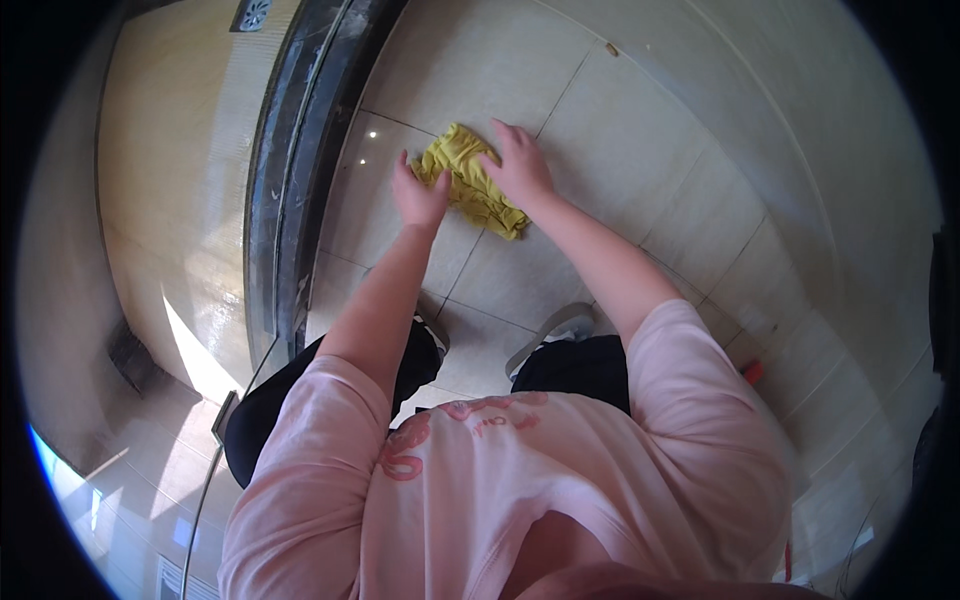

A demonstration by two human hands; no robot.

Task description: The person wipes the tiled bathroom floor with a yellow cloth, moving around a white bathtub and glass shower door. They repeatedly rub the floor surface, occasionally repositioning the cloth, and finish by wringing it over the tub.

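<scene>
A crumpled yellow cloth [480, 191] lies on the tiled floor [502, 277] in front of me. At its left end is my left hand [421, 193], thumb and fingers spread on either side of the cloth's edge. Over the cloth's right side is my right hand [519, 163], the thumb against or just above the fabric and the fingers stretched past its far edge. The picture does not settle whether either hand grips the cloth.
A dark stone sill [289, 172] with a metal track runs along the left. Beyond it are a wet floor area [180, 150] and a floor drain [253, 13]. A small brown object [611, 49] lies on the far tiles. A red object [752, 371] is beside my right sleeve.
</scene>
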